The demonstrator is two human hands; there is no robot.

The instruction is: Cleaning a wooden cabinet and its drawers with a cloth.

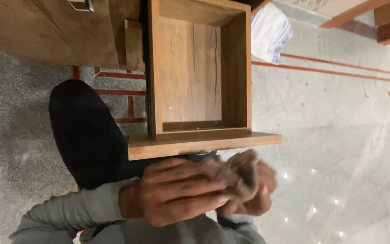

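Head view: both hands, left hand (172,192) and right hand (253,190), grip clamped on a blurred, perhaps brownish rag (233,174) below the open wooden drawer (199,138).

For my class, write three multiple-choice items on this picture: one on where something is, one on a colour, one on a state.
1. Where is the open wooden drawer relative to the hands?
A. Above them in the picture
B. Below them
C. Hidden behind them

2. What colour are the lines set in the stone floor?
A. Blue
B. Red
C. Green

3. What is inside the drawer?
A. A stack of books
B. Folded clothes
C. Nothing visible

Answers:
1. A: the drawer fills the upper middle of the picture, while the left hand and right hand sit below its front panel.
2. B: thin red lines run across the grey floor.
3. C: only the bare wooden bottom shows. Both hands close together on a brownish, blurred wad, perhaps a cloth.
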